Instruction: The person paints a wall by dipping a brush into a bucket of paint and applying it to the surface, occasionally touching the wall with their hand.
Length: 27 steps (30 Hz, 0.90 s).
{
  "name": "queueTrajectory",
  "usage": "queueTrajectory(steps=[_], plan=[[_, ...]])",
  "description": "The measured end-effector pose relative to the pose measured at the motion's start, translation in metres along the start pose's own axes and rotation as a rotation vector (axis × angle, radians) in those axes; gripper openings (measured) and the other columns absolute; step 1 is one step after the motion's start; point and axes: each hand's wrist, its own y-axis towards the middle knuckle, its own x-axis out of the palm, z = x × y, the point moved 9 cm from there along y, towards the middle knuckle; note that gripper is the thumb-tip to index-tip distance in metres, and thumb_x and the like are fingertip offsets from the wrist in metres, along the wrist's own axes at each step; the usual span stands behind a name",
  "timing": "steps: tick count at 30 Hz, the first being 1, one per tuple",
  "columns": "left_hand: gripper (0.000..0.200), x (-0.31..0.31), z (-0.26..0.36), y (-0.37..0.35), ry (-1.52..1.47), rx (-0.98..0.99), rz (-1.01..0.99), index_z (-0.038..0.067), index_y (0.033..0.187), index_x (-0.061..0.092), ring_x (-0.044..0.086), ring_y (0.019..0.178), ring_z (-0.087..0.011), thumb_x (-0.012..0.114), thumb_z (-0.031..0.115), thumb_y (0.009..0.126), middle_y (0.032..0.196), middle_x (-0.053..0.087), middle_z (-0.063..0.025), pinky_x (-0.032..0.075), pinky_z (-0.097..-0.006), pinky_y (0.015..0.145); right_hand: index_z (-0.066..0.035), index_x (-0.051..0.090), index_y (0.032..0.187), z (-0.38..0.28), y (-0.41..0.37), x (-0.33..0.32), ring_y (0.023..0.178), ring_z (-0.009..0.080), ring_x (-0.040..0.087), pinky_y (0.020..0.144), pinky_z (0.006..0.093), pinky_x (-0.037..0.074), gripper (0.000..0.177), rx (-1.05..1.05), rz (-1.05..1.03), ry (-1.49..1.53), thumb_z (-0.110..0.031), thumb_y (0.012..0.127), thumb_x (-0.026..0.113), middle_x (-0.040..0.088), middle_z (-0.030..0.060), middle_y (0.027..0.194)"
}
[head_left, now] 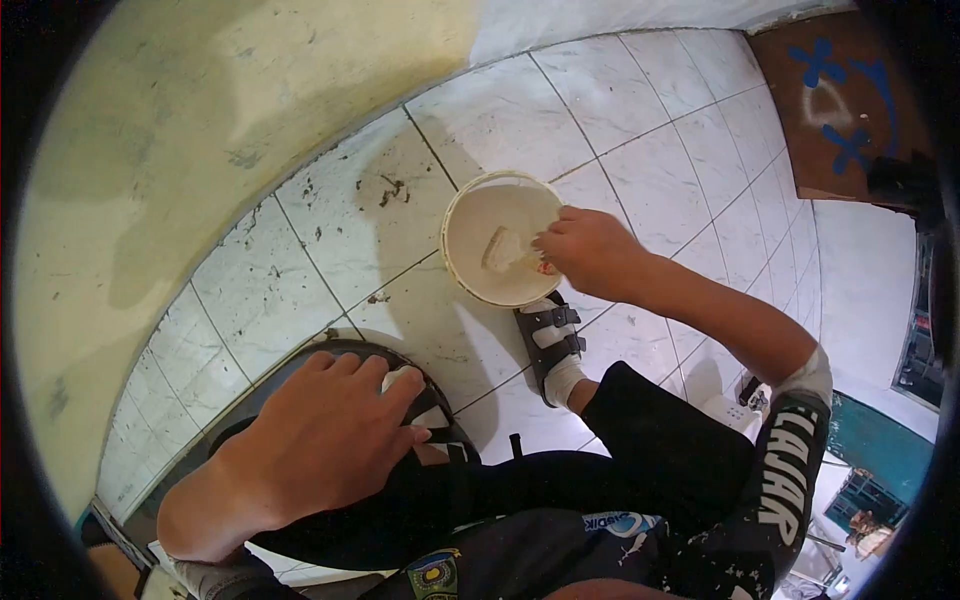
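A cream-white bucket [449, 240] stands on the tiled floor in front of me. My right hand [590, 252] reaches over its right rim with the fingers pinched together. What they hold, if anything, is too small to make out. Inside the bucket lies a pale, flat piece [508, 248], and a small red-and-white patch [546, 267] shows just below my fingertips. My left hand [335, 425] is at the lower left above a dark sandal, its back to the camera and its fingers curled. A small whitish thing [403, 379] shows by its forefinger; the grip is partly hidden.
My other foot, in a black strapped sandal [553, 345], stands right below the bucket. Dark crumbs of debris [392, 190] lie scattered over the white tiles [500, 110]. A yellowish wall [250, 90] borders the floor, and a brown panel with blue marks [830, 110] stands at the upper right.
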Motion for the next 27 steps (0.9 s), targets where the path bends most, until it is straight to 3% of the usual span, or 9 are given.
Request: queueTrajectory(steps=[1, 4, 7, 10, 14, 17, 20, 22, 27], plan=[[0.046, 0.001, -0.002, -0.004, -0.003, -0.031, -0.008, 0.003, 0.13, 0.057, 0.064, 0.104, -0.0342, 0.063, 0.035, 0.098, 0.107, 0.065, -0.0168, 0.048, -0.0444, 0.095, -0.006, 0.069, 0.115, -0.013, 0.01, 0.019, 0.095, 0.0278, 0.066, 0.075, 0.0417, 0.054, 0.033, -0.114, -0.096, -0.145, -0.02, 0.086, 0.074, 0.069, 0.0093, 0.086], [0.046, 0.006, -0.005, -0.016, -0.009, -0.069, -0.005, 0.002, 0.131, 0.056, 0.063, 0.105, -0.0342, 0.062, 0.035, 0.098, 0.109, 0.065, -0.0168, 0.048, -0.0444, 0.095, -0.006, 0.066, 0.119, -0.019, 0.033, 0.048, 0.103, 0.0321, 0.063, 0.079, 0.045, 0.053, 0.044, -0.083, -0.196, -0.234, -0.023, 0.08, 0.078, 0.071, 0.0111, 0.088], [0.047, 0.005, -0.005, -0.028, -0.02, -0.076, 0.01, 0.002, 0.132, 0.056, 0.063, 0.106, -0.0343, 0.06, 0.035, 0.099, 0.111, 0.065, -0.0168, 0.048, -0.0441, 0.095, -0.004, 0.067, 0.114, -0.008, 0.05, 0.075, 0.094, 0.032, 0.067, 0.082, 0.0445, 0.053, 0.038, -0.008, -0.393, -0.339, -0.014, 0.078, 0.074, 0.074, 0.0144, 0.098], [0.047, 0.006, -0.006, -0.037, -0.024, -0.086, 0.033, 0.002, 0.132, 0.055, 0.063, 0.105, -0.0344, 0.06, 0.035, 0.1, 0.111, 0.065, -0.0165, 0.047, -0.0437, 0.095, -0.002, 0.07, 0.109, -0.002, 0.056, 0.088, 0.09, 0.0336, 0.07, 0.08, 0.0457, 0.054, 0.034, 0.025, -0.49, -0.308, -0.015, 0.077, 0.074, 0.075, 0.0163, 0.098], [0.047, 0.006, -0.007, -0.041, -0.027, -0.09, 0.052, 0.002, 0.132, 0.054, 0.063, 0.103, -0.034, 0.059, 0.035, 0.1, 0.109, 0.064, -0.016, 0.047, -0.0438, 0.094, -0.003, 0.073, 0.098, -0.001, 0.066, 0.099, 0.089, 0.0348, 0.072, 0.075, 0.0473, 0.055, 0.022, -0.062, -0.484, -0.391, -0.013, 0.08, 0.07, 0.075, 0.017, 0.094], [0.046, 0.006, -0.007, -0.041, -0.027, -0.087, 0.044, 0.002, 0.132, 0.054, 0.063, 0.103, -0.0337, 0.059, 0.035, 0.1, 0.109, 0.064, -0.0162, 0.047, -0.044, 0.093, -0.002, 0.073, 0.089, -0.015, 0.071, 0.074, 0.09, 0.035, 0.073, 0.071, 0.0483, 0.057, 0.015, -0.175, -0.266, -0.525, -0.012, 0.082, 0.064, 0.075, 0.0169, 0.091], [0.045, 0.003, -0.007, -0.04, -0.054, -0.085, 0.068, 0.003, 0.131, 0.054, 0.063, 0.103, -0.0339, 0.06, 0.034, 0.1, 0.108, 0.064, -0.0165, 0.047, -0.0443, 0.093, 0.002, 0.071, 0.089, -0.007, 0.07, 0.043, 0.086, 0.0368, 0.073, 0.073, 0.0501, 0.056, 0.019, -0.004, -0.261, -0.277, -0.013, 0.084, 0.061, 0.073, 0.0192, 0.086], [0.045, 0.003, -0.009, -0.039, -0.045, -0.088, 0.061, 0.003, 0.131, 0.054, 0.063, 0.103, -0.034, 0.06, 0.034, 0.1, 0.108, 0.065, -0.0164, 0.047, -0.0443, 0.093, 0.004, 0.062, 0.09, -0.001, 0.057, 0.015, 0.082, 0.0422, 0.069, 0.078, 0.0514, 0.054, 0.021, 0.179, -0.35, -0.071, -0.017, 0.087, 0.058, 0.069, 0.0281, 0.084], [0.044, 0.002, -0.011, -0.035, -0.035, -0.097, 0.053, 0.003, 0.13, 0.054, 0.063, 0.104, -0.0345, 0.061, 0.034, 0.1, 0.108, 0.065, -0.0164, 0.048, -0.0447, 0.093, 0.005, 0.065, 0.098, 0.027, 0.023, -0.004, 0.08, 0.0394, 0.069, 0.074, 0.0469, 0.053, 0.034, 0.141, -0.249, 0.135, -0.028, 0.09, 0.063, 0.068, 0.025, 0.079]])
